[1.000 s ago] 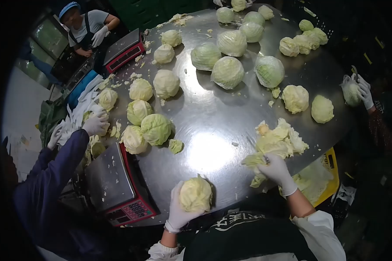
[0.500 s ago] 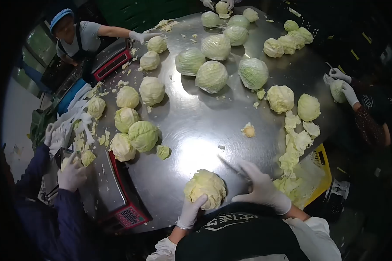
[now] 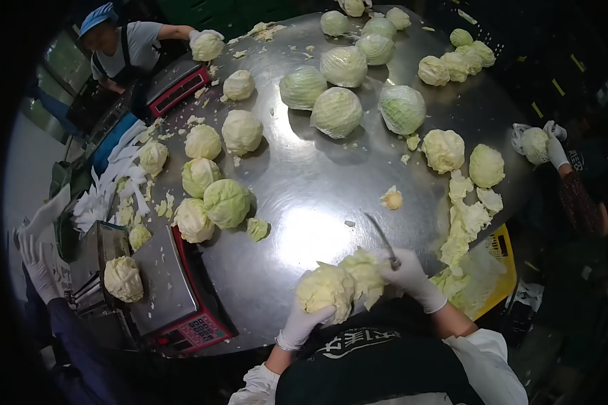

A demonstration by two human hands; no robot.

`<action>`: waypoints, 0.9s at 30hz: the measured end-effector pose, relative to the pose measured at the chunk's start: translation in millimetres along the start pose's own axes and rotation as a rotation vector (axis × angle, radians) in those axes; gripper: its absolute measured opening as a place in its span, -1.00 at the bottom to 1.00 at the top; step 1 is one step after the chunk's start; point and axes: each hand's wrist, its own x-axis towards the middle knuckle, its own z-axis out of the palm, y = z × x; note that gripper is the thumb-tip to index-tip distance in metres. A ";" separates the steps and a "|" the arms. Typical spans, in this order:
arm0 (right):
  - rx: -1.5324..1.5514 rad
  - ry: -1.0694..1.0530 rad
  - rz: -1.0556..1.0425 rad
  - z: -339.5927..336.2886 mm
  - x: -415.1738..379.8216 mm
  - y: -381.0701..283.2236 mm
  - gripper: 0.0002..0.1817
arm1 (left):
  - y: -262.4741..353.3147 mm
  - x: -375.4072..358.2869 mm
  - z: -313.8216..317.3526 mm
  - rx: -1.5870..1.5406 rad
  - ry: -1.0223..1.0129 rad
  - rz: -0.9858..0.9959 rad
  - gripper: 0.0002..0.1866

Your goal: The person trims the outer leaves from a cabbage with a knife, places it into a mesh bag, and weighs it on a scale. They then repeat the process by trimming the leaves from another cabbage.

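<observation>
My gloved left hand (image 3: 306,324) cups a pale cabbage (image 3: 324,290) from below and the left, close to the table's near edge. A knife (image 3: 383,235) is gripped in my gloved right hand (image 3: 412,280), its thin blade pointing up and away to the left. Between the cabbage and my right hand hangs a loosened outer leaf (image 3: 362,273); the right fingertips are at its edge, and their exact grip on it is hidden. Beyond the knife tip lies a cut cabbage stump (image 3: 391,198) on the steel table (image 3: 304,182).
Bare cabbages (image 3: 227,204) stand to the left, film-wrapped ones (image 3: 336,113) further back. Peeled leaves (image 3: 467,219) trail toward a yellow basket (image 3: 503,270). A red scale (image 3: 196,331) holds another cabbage (image 3: 123,279). Co-workers' hands (image 3: 37,266) are at the left, far left and right.
My right hand has closed in on the cabbage, and a leaf now stands away from it. At the far left, a co-worker has lifted a cabbage. Another cabbage now shows uncovered on the near scale.
</observation>
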 end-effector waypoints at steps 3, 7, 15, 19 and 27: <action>-0.385 0.384 -0.007 -54.4 1.9 45.6 -0.77 | -8.3 3.5 -18.0 -0.178 0.025 -0.122 -0.10; -0.639 0.668 -0.176 -75.1 -18.4 10.9 -0.56 | 5.2 8.6 -7.7 -0.688 0.019 -0.278 -0.18; -0.286 0.065 -0.382 16.9 -24.7 -69.0 -0.10 | 23.9 15.0 32.6 -0.797 -0.120 -0.382 -0.06; -0.085 -0.199 -0.378 42.7 -11.3 -51.9 -0.11 | 30.6 12.9 36.7 -0.950 -0.079 -0.418 -0.05; -0.106 0.097 -0.547 47.3 -9.3 -45.2 -0.47 | 27.2 20.4 42.4 -0.987 -0.049 -0.315 -0.20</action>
